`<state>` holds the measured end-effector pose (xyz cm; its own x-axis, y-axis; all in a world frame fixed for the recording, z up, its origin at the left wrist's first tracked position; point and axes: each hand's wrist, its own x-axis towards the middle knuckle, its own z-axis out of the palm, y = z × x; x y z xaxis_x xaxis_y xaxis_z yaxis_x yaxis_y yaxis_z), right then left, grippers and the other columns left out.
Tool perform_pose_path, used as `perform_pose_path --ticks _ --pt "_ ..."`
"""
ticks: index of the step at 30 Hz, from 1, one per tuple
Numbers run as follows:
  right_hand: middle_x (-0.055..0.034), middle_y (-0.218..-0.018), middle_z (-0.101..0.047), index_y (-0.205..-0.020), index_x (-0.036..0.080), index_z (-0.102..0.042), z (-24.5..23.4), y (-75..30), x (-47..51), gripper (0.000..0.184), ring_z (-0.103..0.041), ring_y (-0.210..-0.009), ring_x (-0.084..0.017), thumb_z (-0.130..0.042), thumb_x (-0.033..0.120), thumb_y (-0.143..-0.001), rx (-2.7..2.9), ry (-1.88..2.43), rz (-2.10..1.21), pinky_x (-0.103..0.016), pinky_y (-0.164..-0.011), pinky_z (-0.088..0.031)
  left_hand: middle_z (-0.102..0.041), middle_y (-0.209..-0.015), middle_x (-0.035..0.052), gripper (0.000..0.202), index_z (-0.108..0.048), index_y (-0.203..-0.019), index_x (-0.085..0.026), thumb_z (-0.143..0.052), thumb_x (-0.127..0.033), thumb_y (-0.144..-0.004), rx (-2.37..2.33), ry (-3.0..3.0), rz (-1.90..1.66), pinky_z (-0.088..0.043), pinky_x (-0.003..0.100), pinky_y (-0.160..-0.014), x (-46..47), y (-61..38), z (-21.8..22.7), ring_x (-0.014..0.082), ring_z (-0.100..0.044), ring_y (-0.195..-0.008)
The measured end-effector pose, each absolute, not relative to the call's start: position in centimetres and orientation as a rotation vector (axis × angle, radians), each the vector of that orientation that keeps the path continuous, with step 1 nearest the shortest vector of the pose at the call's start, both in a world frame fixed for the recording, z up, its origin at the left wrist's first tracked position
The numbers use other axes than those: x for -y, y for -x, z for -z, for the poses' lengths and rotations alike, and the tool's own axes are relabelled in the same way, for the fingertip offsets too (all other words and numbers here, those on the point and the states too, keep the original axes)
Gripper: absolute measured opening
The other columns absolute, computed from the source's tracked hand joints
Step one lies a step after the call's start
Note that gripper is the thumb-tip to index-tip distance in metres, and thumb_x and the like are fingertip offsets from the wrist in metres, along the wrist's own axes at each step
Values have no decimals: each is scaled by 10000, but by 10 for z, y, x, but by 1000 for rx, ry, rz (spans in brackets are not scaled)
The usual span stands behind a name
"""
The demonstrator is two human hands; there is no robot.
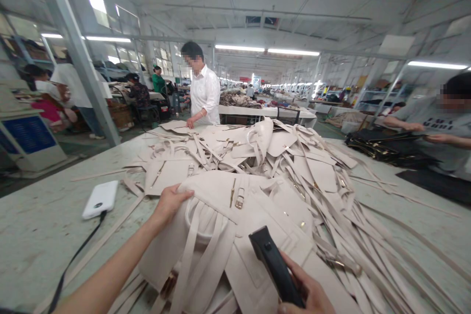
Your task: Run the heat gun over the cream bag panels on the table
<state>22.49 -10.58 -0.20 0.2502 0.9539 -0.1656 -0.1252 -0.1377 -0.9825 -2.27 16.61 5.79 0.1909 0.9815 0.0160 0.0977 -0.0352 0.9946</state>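
My left hand (170,205) grips the upper left edge of a beige leather bag piece (213,186), thumb on top and the other fingers largely hidden behind it. This piece has a small gold zip, a buckle and long straps hanging down its front. At lower right, my right hand (309,290) is closed around a black electric clipper (274,265), whose head points up and left above the beige leather. Beneath and behind lies a heap of similar bag pieces (253,142) with loose straps and gold buckles.
A white power bank (100,199) with a black cable lies on the pale table (40,211) at left. Across the table stands a person in a white shirt (205,93). At right another person handles black bag pieces (390,147). Long straps (382,255) spread rightward.
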Motion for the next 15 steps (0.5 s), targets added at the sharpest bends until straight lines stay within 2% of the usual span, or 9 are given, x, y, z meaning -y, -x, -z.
perform_pose_path --ticks 4,7,9,12,15 --pt "-2 -685 -629 -1232 173 -453 -8 -212 73 793 -476 -459 -122 -666 253 -473 899 1171 -1375 -211 -403 -359 -694 -723 46 436 -620 -847 -102 -726 -373 -523 -1150 -1424 -981 -486 275 -604 -163 28 -53 201 -621 -646" --pt "27 -583 -584 -1204 146 -471 -15 -204 50 730 -424 -402 -82 -654 219 -502 913 1078 -1440 -168 -353 -307 -697 -773 47 424 -613 -896 -110 -714 -312 -537 -1120 -1424 -893 -485 279 -632 -161 30 -52 208 -628 -690" --pt "34 -552 -567 -1237 121 -416 -17 -203 42 761 -424 -373 -77 -662 228 -524 883 1089 -1407 -168 -342 -314 -693 -751 42 385 -616 -883 -101 -696 -260 -541 -1090 -1457 -865 -474 277 -625 -163 31 -60 204 -620 -669" --pt "52 -507 -536 -1301 110 -288 -20 -210 47 851 -445 -334 -94 -675 274 -560 822 1208 -1287 -192 -330 -351 -650 -614 15 268 -630 -774 -62 -652 -225 -562 -1106 -1722 -937 -429 252 -577 -166 32 -95 183 -576 -583" --pt "43 -510 -542 -1316 100 -232 -25 -224 65 902 -462 -346 -104 -691 350 -581 799 1295 -1146 -205 -338 -373 -627 -662 0 216 -652 -795 -82 -609 -202 -621 -1138 -2127 -1034 -380 229 -632 -155 21 -149 189 -556 -694"
